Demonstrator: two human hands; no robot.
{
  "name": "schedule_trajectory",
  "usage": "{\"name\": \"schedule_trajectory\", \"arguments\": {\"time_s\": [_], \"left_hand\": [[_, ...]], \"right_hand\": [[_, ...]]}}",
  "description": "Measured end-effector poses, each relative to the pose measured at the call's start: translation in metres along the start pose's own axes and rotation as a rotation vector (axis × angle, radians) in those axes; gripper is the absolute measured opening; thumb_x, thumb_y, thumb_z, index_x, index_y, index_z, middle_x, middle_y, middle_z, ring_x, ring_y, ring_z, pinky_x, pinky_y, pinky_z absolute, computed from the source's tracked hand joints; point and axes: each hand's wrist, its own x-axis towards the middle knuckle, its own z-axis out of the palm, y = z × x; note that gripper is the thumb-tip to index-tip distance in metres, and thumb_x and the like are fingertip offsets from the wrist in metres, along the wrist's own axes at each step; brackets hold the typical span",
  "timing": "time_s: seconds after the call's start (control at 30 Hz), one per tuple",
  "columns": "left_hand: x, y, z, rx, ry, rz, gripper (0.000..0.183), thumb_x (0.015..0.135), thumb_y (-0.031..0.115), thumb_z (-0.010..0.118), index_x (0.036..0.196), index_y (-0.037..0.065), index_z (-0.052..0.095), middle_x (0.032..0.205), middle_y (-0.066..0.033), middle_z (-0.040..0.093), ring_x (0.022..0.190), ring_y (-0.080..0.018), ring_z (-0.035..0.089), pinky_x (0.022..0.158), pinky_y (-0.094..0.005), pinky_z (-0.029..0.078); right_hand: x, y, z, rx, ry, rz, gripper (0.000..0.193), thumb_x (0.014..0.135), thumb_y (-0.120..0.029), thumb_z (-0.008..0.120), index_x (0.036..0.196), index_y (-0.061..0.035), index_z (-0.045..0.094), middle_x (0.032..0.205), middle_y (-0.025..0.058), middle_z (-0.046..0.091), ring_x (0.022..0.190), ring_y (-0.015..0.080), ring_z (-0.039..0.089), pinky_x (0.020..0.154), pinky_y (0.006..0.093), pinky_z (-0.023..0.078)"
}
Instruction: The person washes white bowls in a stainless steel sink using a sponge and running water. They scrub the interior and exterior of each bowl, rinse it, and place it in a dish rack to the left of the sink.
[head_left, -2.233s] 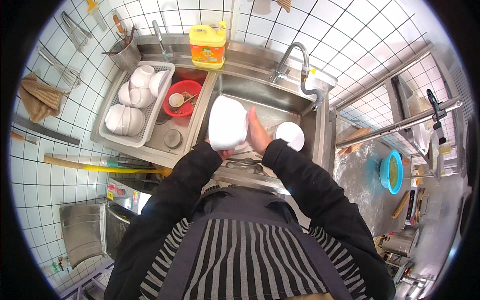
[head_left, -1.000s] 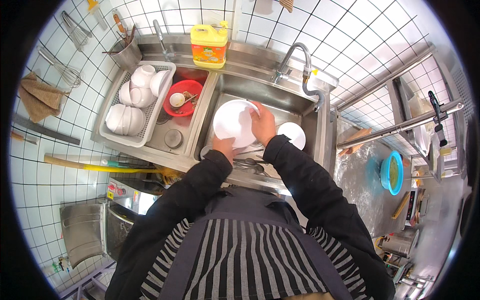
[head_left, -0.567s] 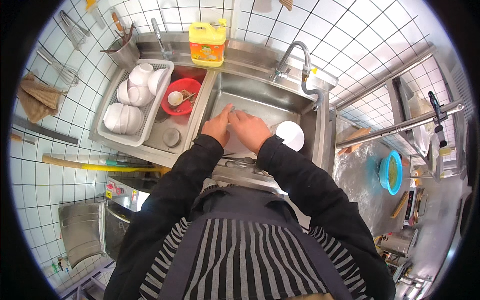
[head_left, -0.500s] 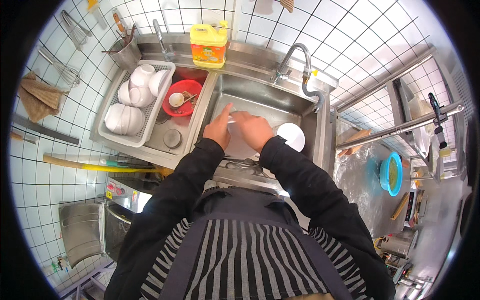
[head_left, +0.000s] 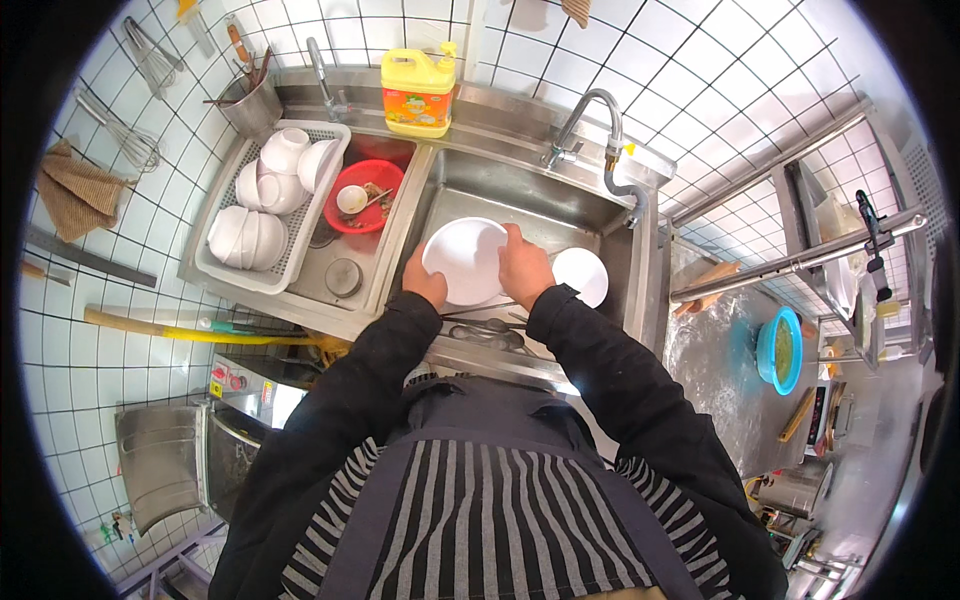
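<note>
Between my two hands a white plate is held up over the right basin of the steel sink. My left hand grips its left rim. My right hand is closed on the right rim, thumb on the upper face. A second white round dish rests in the basin just right of my right hand. Below the held plate, several metal utensils, ladles or spoons by their look, lie near the basin's front wall. The underside of the plate is hidden.
Left of the basin stand a red bowl with scraps and a small white cup, and a grey draining basket of white bowls. Behind are a yellow detergent jug and a curved faucet. A blue basin sits on the right counter.
The plate has come into full view, turned with its broad face upward. My hands have moved apart to its opposite rims; before, they were close together and blurred.
</note>
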Motion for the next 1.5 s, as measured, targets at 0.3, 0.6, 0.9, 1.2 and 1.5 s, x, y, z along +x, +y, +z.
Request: {"name": "schedule_trajectory", "arguments": {"time_s": [0.3,0.6,0.9,1.2,1.5], "left_hand": [[0.021,0.080,-0.023,0.750,-0.310,0.277,0.055,0.080,-0.002,0.058,0.134,0.007,0.052,0.105,-0.0228,0.071,0.099,-0.0435,0.068,0.085,-0.0536,0.053],[0.006,0.059,-0.005,0.297,-0.243,0.060,0.048,0.089,0.006,0.067,0.135,0.005,0.052,0.104,-0.0230,0.070,0.094,-0.0367,0.071,0.079,-0.0459,0.058],[-0.030,0.028,0.011,-0.336,-0.110,-0.304,0.060,0.078,-0.014,0.049,0.134,0.004,0.054,0.118,-0.0171,0.066,0.110,-0.0300,0.067,0.094,-0.0390,0.055],[-0.006,0.032,0.007,0.448,-0.401,-0.038,0.071,0.083,-0.003,0.047,0.149,0.013,0.029,0.120,-0.0327,0.064,0.111,-0.0467,0.065,0.096,-0.0476,0.050],[0.006,0.050,0.001,-0.475,-0.230,-0.745,0.058,0.091,0.004,0.051,0.145,0.016,0.031,0.134,-0.0204,0.052,0.116,-0.0444,0.063,0.084,-0.0655,0.059]], "right_hand": [[0.007,-0.012,-0.013,-0.085,0.071,-0.313,0.035,0.088,-0.007,0.061,0.122,-0.0050,0.055,0.105,0.0215,0.071,0.082,0.0438,0.069,0.072,0.0504,0.057],[0.014,-0.018,-0.013,-0.037,-0.038,-0.289,0.029,0.085,-0.005,0.061,0.113,-0.0089,0.067,0.102,0.0183,0.072,0.090,0.0398,0.070,0.078,0.0471,0.056],[0.011,0.001,-0.005,0.068,-0.048,0.078,0.025,0.092,-0.012,0.062,0.117,-0.0093,0.066,0.103,0.0197,0.072,0.097,0.0408,0.069,0.083,0.0478,0.054],[0.004,-0.028,-0.018,-0.143,-0.255,-0.527,0.035,0.082,-0.003,0.060,0.116,-0.0079,0.066,0.109,0.0155,0.071,0.102,0.0342,0.068,0.086,0.0446,0.055],[-0.003,0.018,-0.002,0.186,0.157,-0.071,0.042,0.093,-0.005,0.056,0.134,-0.0051,0.061,0.130,0.0198,0.064,0.114,0.0391,0.065,0.096,0.0405,0.053]]}}
